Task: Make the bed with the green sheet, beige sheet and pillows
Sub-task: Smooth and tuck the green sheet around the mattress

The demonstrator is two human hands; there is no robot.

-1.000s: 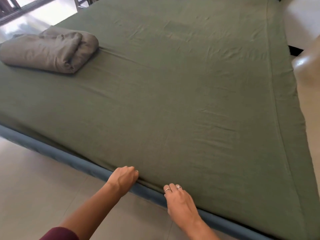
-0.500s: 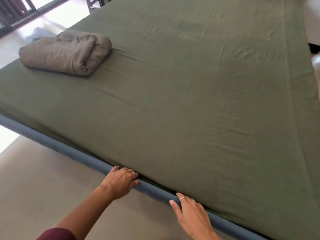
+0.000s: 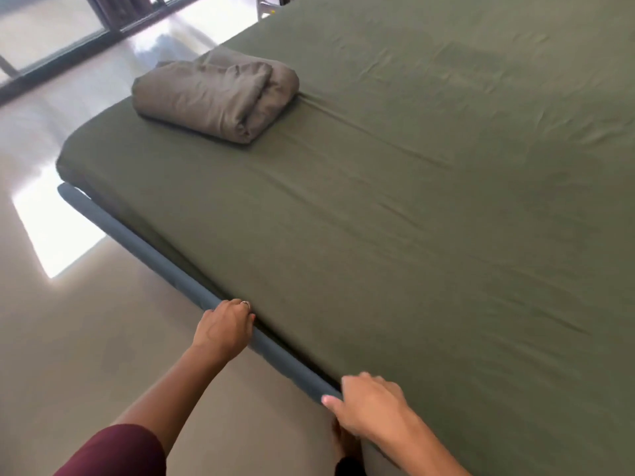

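Observation:
The green sheet (image 3: 429, 207) is spread over the whole mattress, with light creases. A folded beige sheet (image 3: 216, 97) lies on top near the far left corner. My left hand (image 3: 225, 326) rests on the near edge of the bed, its fingertips pushed into the gap between the green sheet and the blue-grey bed frame (image 3: 165, 266). My right hand (image 3: 369, 407) sits lower right on the same edge, fingers curled over the frame where the sheet meets it. No pillows are in view.
Shiny beige floor (image 3: 68, 355) runs along the left of the bed, with bright window reflections. Dark-framed glass doors (image 3: 51, 39) stand at the far left. A chair leg (image 3: 264, 8) shows beyond the bed's far corner.
The view has swung left, bringing the bed's left corner into sight. Both hands have stayed along the near edge, the left still tucked at the sheet's hem, the right now lower in view.

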